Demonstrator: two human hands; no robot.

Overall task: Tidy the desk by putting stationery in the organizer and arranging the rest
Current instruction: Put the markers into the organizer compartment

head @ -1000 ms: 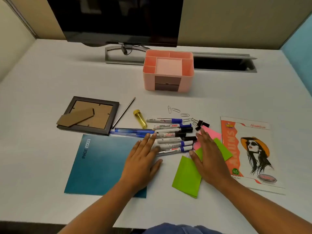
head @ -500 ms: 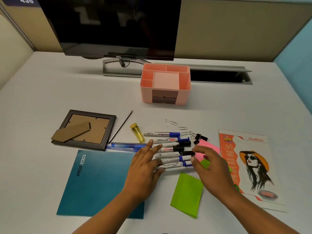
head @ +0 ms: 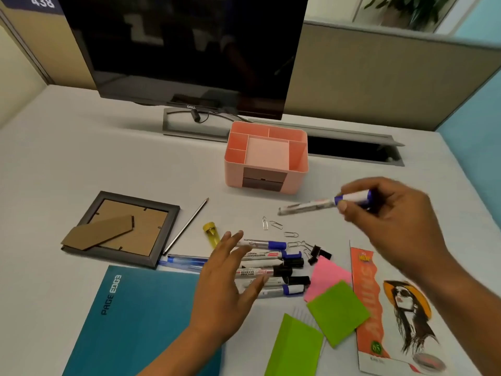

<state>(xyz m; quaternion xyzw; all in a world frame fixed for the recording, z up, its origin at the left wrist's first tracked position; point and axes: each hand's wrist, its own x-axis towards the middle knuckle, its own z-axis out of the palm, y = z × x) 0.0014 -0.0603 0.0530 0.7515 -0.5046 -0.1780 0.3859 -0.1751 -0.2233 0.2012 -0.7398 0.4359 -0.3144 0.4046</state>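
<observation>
Right hand (head: 390, 213) grips marker (head: 320, 204); teal notebook (head: 130, 321) reads "PAGE EDG3"

My black flat monitor (head: 189, 50) reads "DELL"; the teal glossy notebook (head: 141, 321) "PAGE EDGE"; one white marker (head: 267, 255) "WHITEBOARD MARKER"; a navy wall sign (head: 35, 1) "438".

White desk (head: 81, 158), dark monitor (head: 189, 44) at twelve o'clock, beige partition (head: 379, 77) behind, window (head: 406, 9) at one o'clock.

The right hand (head: 390, 213) now holds a blue-capped marker (head: 325, 203) in the air near the pink organizer (head: 267, 158). The left hand (head: 225, 283) hovers above the remaining markers (head: 271, 267), no longer pressed flat.
</observation>
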